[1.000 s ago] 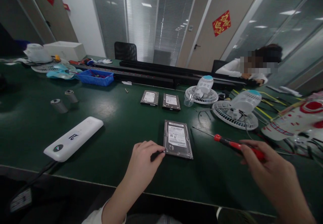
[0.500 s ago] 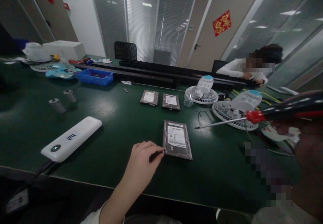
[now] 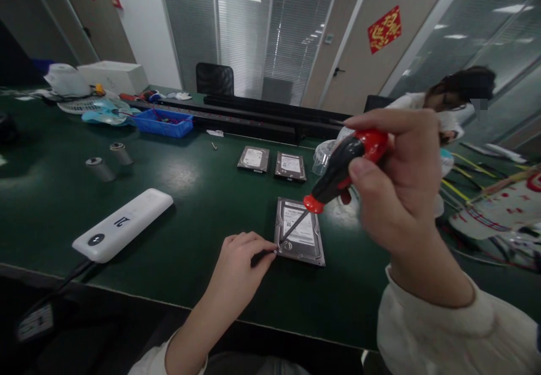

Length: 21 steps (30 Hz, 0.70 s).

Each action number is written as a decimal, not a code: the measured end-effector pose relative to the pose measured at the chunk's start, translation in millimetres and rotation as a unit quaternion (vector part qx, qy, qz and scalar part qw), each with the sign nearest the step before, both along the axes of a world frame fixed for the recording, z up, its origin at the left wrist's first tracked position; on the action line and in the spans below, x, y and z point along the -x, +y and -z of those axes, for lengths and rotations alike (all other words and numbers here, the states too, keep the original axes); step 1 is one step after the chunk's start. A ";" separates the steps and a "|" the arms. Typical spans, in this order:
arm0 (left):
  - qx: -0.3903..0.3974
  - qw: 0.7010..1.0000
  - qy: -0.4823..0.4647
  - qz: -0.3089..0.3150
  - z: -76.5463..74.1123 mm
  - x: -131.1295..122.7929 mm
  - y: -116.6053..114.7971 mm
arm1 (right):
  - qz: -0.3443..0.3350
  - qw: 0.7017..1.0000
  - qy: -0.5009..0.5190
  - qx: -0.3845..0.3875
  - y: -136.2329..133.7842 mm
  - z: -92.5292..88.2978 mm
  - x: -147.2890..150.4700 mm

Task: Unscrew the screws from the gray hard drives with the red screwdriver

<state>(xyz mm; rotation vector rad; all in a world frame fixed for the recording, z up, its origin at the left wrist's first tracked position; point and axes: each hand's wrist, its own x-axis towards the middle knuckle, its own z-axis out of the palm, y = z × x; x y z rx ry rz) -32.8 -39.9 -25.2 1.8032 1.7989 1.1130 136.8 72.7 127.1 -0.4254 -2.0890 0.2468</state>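
Note:
A hard drive (image 3: pixel 310 251) lies label side up on the green table. My left hand (image 3: pixel 243 262) pinches something at its near left corner, with thumb and forefinger together; whether that is the drive's edge or a small part, I cannot make out. My right hand (image 3: pixel 397 177) is wrapped round the red and black handle of a screwdriver (image 3: pixel 336 175). The shaft slants down to the left over the drive, and its tip is at the near left corner, close to my left fingertips.
Two smaller drives (image 3: pixel 253 159) (image 3: pixel 290 166) lie behind. To the left are a white power bank (image 3: pixel 124 223), two metal cylinders (image 3: pixel 100 169) and a blue tray (image 3: pixel 163 124). Fan parts, cables and a patterned bag are at right. A person (image 3: pixel 448 104) sits across the table.
My right hand has swung in from the right, bringing the screwdriver down over the near left corner of the drive. My left hand stays at that corner.

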 end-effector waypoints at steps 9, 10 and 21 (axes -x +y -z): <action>-0.020 1.000 -0.011 0.007 2.9 1.0 1.5 | -0.028 0.998 -0.043 -0.029 9.7 15.0 9.0; -0.022 1.000 -0.012 0.008 3.1 1.2 1.6 | -0.037 0.998 -0.045 -0.030 9.3 15.6 9.1; -0.030 0.999 -0.014 0.001 0.4 -0.3 1.3 | -0.016 0.995 -0.090 -0.050 2.3 15.6 7.9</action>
